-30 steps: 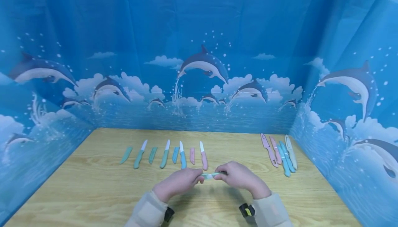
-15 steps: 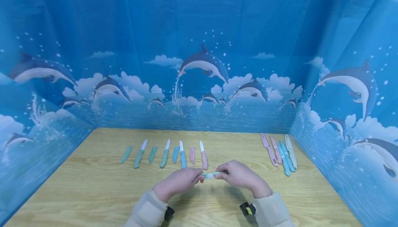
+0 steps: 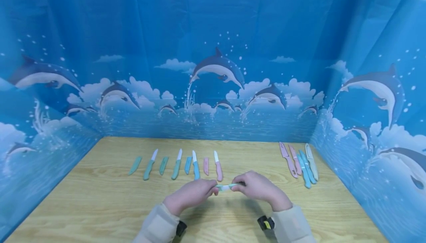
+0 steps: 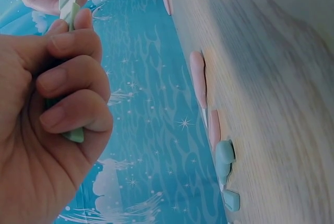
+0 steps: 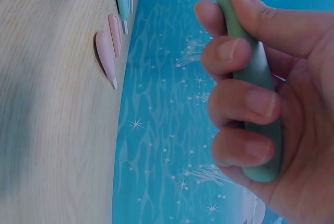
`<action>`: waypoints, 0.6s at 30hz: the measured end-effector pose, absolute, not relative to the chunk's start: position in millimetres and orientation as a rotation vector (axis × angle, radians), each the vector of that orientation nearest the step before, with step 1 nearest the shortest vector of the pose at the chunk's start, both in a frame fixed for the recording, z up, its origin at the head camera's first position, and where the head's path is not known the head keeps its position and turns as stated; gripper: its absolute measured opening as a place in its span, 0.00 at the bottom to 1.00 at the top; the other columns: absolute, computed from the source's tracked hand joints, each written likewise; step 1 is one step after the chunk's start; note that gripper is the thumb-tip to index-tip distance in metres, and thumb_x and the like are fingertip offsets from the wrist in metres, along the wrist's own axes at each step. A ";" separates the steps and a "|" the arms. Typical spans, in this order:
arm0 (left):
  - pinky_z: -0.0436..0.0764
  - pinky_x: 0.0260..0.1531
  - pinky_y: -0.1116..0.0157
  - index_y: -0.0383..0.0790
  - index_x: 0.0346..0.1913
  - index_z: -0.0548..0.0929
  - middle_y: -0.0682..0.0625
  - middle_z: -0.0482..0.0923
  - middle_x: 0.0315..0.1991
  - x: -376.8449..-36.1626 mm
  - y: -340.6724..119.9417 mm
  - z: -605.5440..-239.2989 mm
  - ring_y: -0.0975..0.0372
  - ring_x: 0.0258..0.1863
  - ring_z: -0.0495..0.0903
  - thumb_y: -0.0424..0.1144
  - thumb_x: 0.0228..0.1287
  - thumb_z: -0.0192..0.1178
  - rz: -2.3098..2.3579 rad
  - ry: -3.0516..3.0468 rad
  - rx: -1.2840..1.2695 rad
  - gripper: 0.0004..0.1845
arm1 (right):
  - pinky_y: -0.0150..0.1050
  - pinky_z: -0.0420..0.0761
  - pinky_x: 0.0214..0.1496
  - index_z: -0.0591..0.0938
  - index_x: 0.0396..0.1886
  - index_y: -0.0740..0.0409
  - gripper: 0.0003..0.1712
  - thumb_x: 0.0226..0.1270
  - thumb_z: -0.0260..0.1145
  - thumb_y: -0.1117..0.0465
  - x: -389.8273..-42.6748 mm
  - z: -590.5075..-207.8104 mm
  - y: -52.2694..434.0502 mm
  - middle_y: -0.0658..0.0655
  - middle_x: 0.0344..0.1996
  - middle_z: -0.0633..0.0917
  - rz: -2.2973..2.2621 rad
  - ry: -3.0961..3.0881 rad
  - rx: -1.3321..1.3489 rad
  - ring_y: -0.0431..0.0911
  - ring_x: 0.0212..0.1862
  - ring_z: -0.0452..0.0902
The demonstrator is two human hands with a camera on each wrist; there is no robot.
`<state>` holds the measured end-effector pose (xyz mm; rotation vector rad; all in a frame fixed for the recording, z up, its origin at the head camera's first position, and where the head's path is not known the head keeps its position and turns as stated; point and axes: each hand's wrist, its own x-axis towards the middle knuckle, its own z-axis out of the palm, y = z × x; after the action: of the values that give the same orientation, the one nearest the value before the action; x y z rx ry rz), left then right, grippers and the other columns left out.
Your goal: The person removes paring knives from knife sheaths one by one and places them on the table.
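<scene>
Both hands hold one green-handled knife (image 5: pixel 255 83) in front of the person, above the table. My right hand (image 3: pixel 254 187) wraps its fingers round the green handle, thumb along it near the blade. My left hand (image 3: pixel 196 193) has curled fingers round the pale green sheath (image 4: pixel 73 134), whose lower end shows below the fingers. Between the hands in the head view, a short white stretch of blade (image 3: pixel 226 188) shows; the rest of it appears hidden in the sheath. Behind the left hand lie a pink knife (image 3: pixel 219 171) and a blue knife (image 3: pixel 196 169), both bare.
Left of these lie two green knives (image 3: pixel 148 169) (image 3: pixel 176 169) with bare blades. Sheaths lie among the row: green (image 3: pixel 135 165) (image 3: pixel 163 165), blue (image 3: pixel 188 165) and pink (image 3: pixel 206 166). Several sheathed knives (image 3: pixel 288 161) are grouped at the right. A dolphin-printed curtain (image 3: pixel 213 121) borders the wooden table (image 3: pixel 100 206).
My right hand has shifted slightly right and away from the person. A little more white blade shows between the hands. My left hand stays nearly in place.
</scene>
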<state>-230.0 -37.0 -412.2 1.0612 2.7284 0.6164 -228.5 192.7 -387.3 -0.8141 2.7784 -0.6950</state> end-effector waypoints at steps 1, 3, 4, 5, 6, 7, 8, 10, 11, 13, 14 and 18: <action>0.76 0.29 0.72 0.45 0.43 0.81 0.52 0.84 0.37 -230.2 -37.2 -412.3 0.72 0.24 0.71 0.43 0.76 0.48 0.618 2.727 1.059 0.12 | 0.33 0.74 0.29 0.87 0.39 0.52 0.10 0.68 0.64 0.53 -228.6 -387.1 192.8 0.50 0.31 0.87 -0.696 2.778 -0.811 0.35 0.23 0.71; 0.76 0.29 0.72 0.44 0.43 0.81 0.52 0.83 0.36 -230.5 -37.4 -412.1 0.72 0.24 0.71 0.43 0.76 0.47 0.622 2.724 1.056 0.12 | 0.34 0.73 0.28 0.87 0.40 0.52 0.10 0.68 0.64 0.53 -228.8 -387.0 193.1 0.50 0.31 0.87 -0.699 2.776 -0.804 0.36 0.22 0.71; 0.77 0.30 0.71 0.44 0.43 0.81 0.52 0.83 0.36 -230.8 -37.4 -412.1 0.72 0.24 0.71 0.43 0.76 0.47 0.621 2.724 1.053 0.12 | 0.34 0.73 0.28 0.87 0.40 0.53 0.10 0.68 0.64 0.53 -228.9 -387.0 193.3 0.51 0.31 0.87 -0.697 2.776 -0.803 0.36 0.22 0.70; 0.77 0.30 0.71 0.44 0.43 0.81 0.53 0.83 0.36 -231.0 -37.4 -412.1 0.72 0.24 0.72 0.43 0.76 0.48 0.622 2.723 1.047 0.12 | 0.34 0.73 0.28 0.87 0.40 0.53 0.11 0.68 0.64 0.53 -229.1 -387.1 193.5 0.51 0.30 0.87 -0.695 2.778 -0.803 0.36 0.22 0.70; 0.78 0.31 0.71 0.45 0.43 0.81 0.53 0.83 0.36 -231.2 -37.4 -412.2 0.73 0.25 0.73 0.43 0.76 0.47 0.620 2.722 1.041 0.12 | 0.34 0.73 0.28 0.87 0.40 0.53 0.11 0.68 0.63 0.53 -229.0 -387.2 193.8 0.51 0.30 0.86 -0.696 2.777 -0.799 0.36 0.22 0.70; 0.78 0.32 0.71 0.45 0.44 0.81 0.53 0.84 0.37 -231.4 -37.4 -412.0 0.73 0.26 0.73 0.43 0.76 0.47 0.619 2.720 1.035 0.12 | 0.34 0.73 0.27 0.87 0.40 0.53 0.11 0.68 0.63 0.53 -229.1 -387.3 194.1 0.51 0.30 0.86 -0.698 2.776 -0.797 0.36 0.22 0.69; 0.78 0.33 0.71 0.45 0.44 0.81 0.54 0.84 0.37 -231.6 -37.2 -412.1 0.73 0.27 0.74 0.43 0.76 0.47 0.619 2.717 1.029 0.12 | 0.34 0.72 0.27 0.87 0.40 0.53 0.11 0.68 0.63 0.53 -229.2 -387.5 194.3 0.50 0.30 0.86 -0.698 2.775 -0.796 0.36 0.21 0.69; 0.78 0.33 0.71 0.45 0.44 0.81 0.54 0.84 0.38 -232.0 -36.8 -412.4 0.73 0.27 0.74 0.43 0.76 0.47 0.615 2.716 1.021 0.12 | 0.34 0.72 0.27 0.87 0.40 0.53 0.11 0.68 0.63 0.53 -229.2 -387.7 194.7 0.50 0.30 0.86 -0.700 2.774 -0.797 0.36 0.22 0.69; 0.78 0.33 0.71 0.45 0.44 0.81 0.54 0.84 0.38 -232.0 -36.6 -412.4 0.73 0.27 0.74 0.43 0.76 0.47 0.615 2.715 1.018 0.12 | 0.34 0.73 0.27 0.87 0.40 0.53 0.11 0.68 0.63 0.53 -229.0 -387.5 194.9 0.50 0.30 0.86 -0.704 2.773 -0.793 0.36 0.22 0.69; 0.78 0.32 0.71 0.45 0.44 0.81 0.54 0.84 0.37 -231.8 -36.2 -412.2 0.73 0.26 0.73 0.43 0.76 0.47 0.618 2.714 1.016 0.12 | 0.34 0.73 0.27 0.87 0.40 0.53 0.11 0.68 0.63 0.53 -228.9 -387.0 195.2 0.50 0.30 0.86 -0.708 2.773 -0.785 0.37 0.22 0.69; 0.77 0.32 0.71 0.45 0.44 0.81 0.54 0.83 0.37 -231.8 -36.1 -412.5 0.73 0.25 0.72 0.43 0.76 0.47 0.618 2.715 1.014 0.12 | 0.34 0.73 0.27 0.87 0.40 0.53 0.11 0.68 0.63 0.53 -228.7 -386.7 195.3 0.50 0.30 0.86 -0.708 2.773 -0.779 0.37 0.22 0.69; 0.76 0.30 0.72 0.45 0.44 0.81 0.54 0.83 0.36 -231.5 -36.5 -412.5 0.72 0.23 0.71 0.43 0.76 0.47 0.623 2.722 1.000 0.12 | 0.35 0.72 0.27 0.87 0.40 0.52 0.10 0.69 0.63 0.54 -228.3 -384.8 195.4 0.50 0.30 0.86 -0.706 2.774 -0.753 0.37 0.22 0.69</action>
<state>-231.5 -36.5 -412.5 0.9998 2.7220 0.6226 -228.3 195.4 -384.8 -0.7532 2.7743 -0.7062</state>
